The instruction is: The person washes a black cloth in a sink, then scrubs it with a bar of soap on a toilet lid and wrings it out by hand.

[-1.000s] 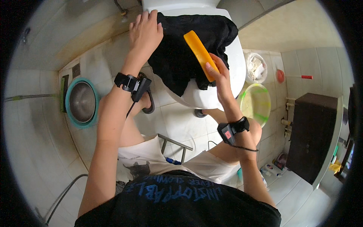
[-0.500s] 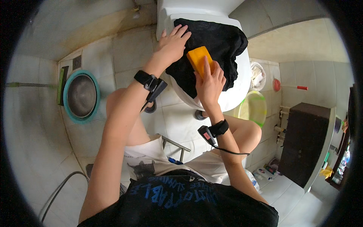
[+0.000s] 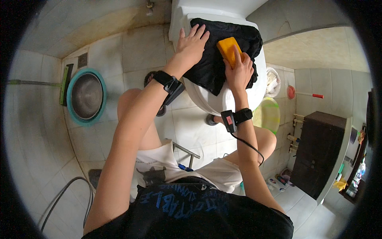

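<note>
A black garment or cloth (image 3: 207,73) lies spread and wrinkled over the closed white toilet lid (image 3: 260,63). My left hand (image 3: 191,47) rests flat on its left part, fingers stretched out and spread, holding nothing. In my right hand (image 3: 240,71) is an orange rectangular bar (image 3: 227,47), which looks like laundry soap. The thumb and fingers grip its near end, the index finger lies along its top, and its underside is against the cloth. Each of my wrists wears a black strap with a small device.
At left, a teal basin (image 3: 104,93) holds a metal bowl, beside a green-handled squeegee or broom (image 3: 65,85). To the right are a lined waste bin (image 3: 272,81), a yellow-green basin (image 3: 274,115), a red-handled plunger (image 3: 291,92) and a dark cabinet (image 3: 318,151). A stool leg (image 3: 187,150) shows between my knees.
My right hand has slid the orange bar up and to the right over the cloth. My left hand stays spread on the cloth. The whole view has shifted slightly.
</note>
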{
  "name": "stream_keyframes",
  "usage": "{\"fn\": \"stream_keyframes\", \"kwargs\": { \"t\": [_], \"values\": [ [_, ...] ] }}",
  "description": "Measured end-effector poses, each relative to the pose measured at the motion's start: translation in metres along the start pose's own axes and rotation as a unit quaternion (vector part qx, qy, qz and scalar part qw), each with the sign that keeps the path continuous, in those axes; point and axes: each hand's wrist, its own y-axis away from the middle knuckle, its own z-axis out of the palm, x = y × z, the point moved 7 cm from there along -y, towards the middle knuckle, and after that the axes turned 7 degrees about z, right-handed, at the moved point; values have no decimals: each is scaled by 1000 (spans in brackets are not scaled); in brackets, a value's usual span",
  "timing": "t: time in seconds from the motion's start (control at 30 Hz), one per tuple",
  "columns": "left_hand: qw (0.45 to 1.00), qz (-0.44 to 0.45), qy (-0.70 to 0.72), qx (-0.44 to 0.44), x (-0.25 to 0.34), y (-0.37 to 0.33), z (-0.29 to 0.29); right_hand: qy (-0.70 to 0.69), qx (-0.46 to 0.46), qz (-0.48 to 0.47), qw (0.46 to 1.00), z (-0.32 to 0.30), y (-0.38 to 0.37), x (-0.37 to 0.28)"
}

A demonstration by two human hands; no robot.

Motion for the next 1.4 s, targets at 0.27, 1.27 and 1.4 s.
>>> {"fn": "stream_keyframes", "kwargs": {
  "t": [0.27,1.27,1.4],
  "values": [
    [998,-27,-46,-31,6,-11,5,-17,-61,-34,997,-16,35,-5],
    [998,-6,24,-64,-1,-16,2,-85,-59,-11,995,-32,44,-14],
    [997,-1,18,-75,2,-13,-5,-24,-59,7,998,-21,53,-16]
  ]
}}
